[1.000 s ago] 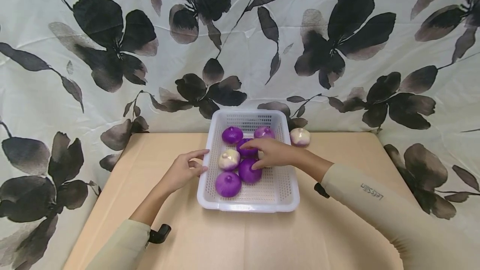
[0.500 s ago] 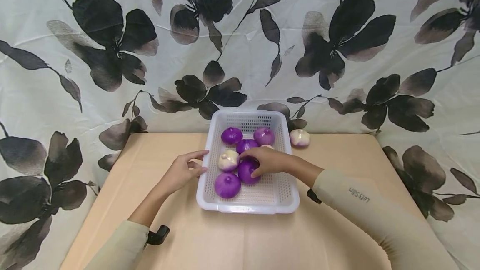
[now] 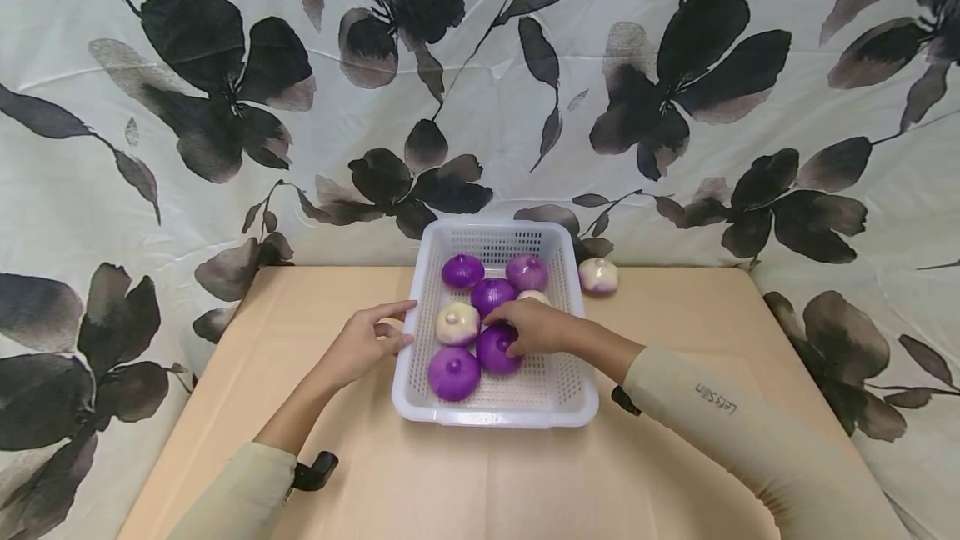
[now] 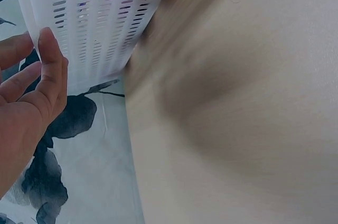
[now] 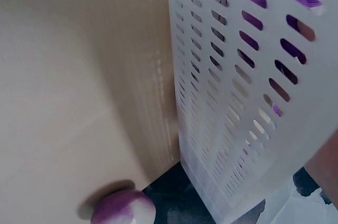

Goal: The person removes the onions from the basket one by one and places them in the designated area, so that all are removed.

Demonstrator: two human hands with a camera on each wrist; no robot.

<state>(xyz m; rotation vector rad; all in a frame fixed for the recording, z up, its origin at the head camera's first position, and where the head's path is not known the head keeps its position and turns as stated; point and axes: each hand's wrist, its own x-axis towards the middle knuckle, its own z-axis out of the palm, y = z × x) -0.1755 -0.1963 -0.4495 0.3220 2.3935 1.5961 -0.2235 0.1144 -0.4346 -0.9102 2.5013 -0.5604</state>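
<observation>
In the head view, my right hand (image 3: 538,327) reaches into a white plastic basket (image 3: 497,417) and grips a purple onion (image 3: 497,355), with fingers over its far side and thumb on its near right. Directly left of that onion sit a whitish onion (image 3: 457,324) and another purple one. My left hand (image 3: 362,346) is at the basket's left side, its fingertips right at the rim. The left wrist view has that hand (image 4: 37,84) with fingertips against the rim and slotted outer wall. The right wrist view shows the opposite slotted wall, purple showing through; the right hand is mostly hidden there.
Several more onions lie toward the back of the basket. A loose white-and-purple onion (image 3: 598,275) rests on the tan tabletop (image 3: 675,307) beyond the basket's right back corner. Floral cloth (image 3: 525,107) hangs behind the table's back edge.
My right hand has moved down and toward me, from above the middle onions onto the front right purple onion. The pale onion behind it has come into view. My left hand stays at the rim.
</observation>
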